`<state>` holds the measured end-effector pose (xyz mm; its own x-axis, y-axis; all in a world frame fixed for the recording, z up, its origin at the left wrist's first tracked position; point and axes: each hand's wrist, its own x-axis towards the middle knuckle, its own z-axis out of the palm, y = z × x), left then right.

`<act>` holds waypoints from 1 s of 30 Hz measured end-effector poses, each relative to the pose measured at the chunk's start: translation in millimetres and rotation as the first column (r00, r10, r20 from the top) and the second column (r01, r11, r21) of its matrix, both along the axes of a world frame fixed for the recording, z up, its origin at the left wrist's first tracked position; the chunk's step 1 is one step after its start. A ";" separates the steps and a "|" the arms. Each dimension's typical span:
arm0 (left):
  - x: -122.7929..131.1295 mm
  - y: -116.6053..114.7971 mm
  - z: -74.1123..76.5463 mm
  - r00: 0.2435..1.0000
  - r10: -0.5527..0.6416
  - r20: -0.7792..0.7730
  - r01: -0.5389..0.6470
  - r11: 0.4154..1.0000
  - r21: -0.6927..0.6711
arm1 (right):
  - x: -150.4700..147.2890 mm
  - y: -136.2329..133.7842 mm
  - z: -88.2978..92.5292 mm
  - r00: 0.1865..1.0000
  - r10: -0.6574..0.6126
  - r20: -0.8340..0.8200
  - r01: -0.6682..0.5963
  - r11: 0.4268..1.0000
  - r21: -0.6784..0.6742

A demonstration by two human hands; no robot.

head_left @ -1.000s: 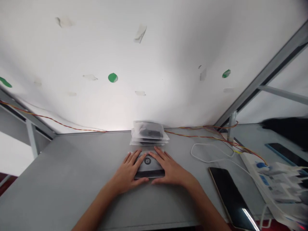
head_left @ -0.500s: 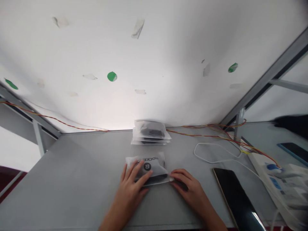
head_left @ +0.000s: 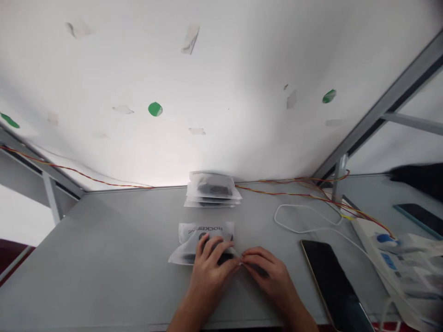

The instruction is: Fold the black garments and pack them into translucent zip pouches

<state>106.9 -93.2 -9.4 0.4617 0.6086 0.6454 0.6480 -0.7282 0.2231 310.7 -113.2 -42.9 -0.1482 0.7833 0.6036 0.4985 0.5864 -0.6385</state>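
A frosted plastic zip bag (head_left: 180,255) with ROCKBROS lettering and a dark item inside lies on the grey table in front of me. My left hand (head_left: 212,260) is over its right half, fingers curled on the top sheet and the thumb at the lower right corner. At that same corner, my right hand (head_left: 265,267) pinches the bag's edge between thumb and forefinger. The two hands almost meet there. Part of the printed logo is hidden under my left fingers. Behind the bag is a stack of several similar frosted bags (head_left: 214,186).
To the right lies a dark phone (head_left: 332,281), with a looped white cable (head_left: 294,229) beyond it. A white power strip (head_left: 367,230) and plastic packets (head_left: 415,263) are at far right, near a second phone (head_left: 420,219). Red and yellow wires (head_left: 277,192) run along the white back panel.
My left hand has slid right across the bag, from its left half to the lower right corner, uncovering the left end. The right hand still pinches that corner. The view has shifted slightly.
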 end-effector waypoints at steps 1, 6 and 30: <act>0.3 -0.1 0.5 1.000 -0.002 -0.001 0.002 1.000 0.004 | -0.5 0.0 0.2 1.000 0.012 -0.004 -0.012 1.000 0.002; -24.2 -1.8 4.8 1.000 -0.025 -0.003 0.026 0.995 0.099 | -0.1 -2.2 -0.1 0.998 -0.037 0.054 0.038 0.999 -0.014; -38.6 0.4 14.4 0.993 -0.008 -0.118 0.022 0.992 0.124 | -8.6 -3.3 9.3 0.984 -0.075 0.161 0.066 0.996 0.063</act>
